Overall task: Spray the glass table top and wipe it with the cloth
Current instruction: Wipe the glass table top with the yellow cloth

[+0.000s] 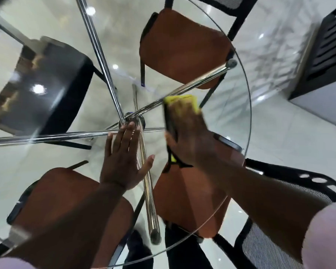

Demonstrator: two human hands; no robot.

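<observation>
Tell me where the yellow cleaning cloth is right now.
In the head view, the yellow cleaning cloth lies under the right hand on the round glass table top, right of centre, over a chrome support bar and near the far orange-seated chair.

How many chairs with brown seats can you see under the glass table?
3: one at the far side, one near left under the left forearm, one near right below the right hand. A black-seated one sits left.

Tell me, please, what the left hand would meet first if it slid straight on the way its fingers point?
Probably nothing on the glass: the left hand lies flat on the glass table top, fingers pointing at the chrome hub, which seems to sit beneath the glass.
</observation>
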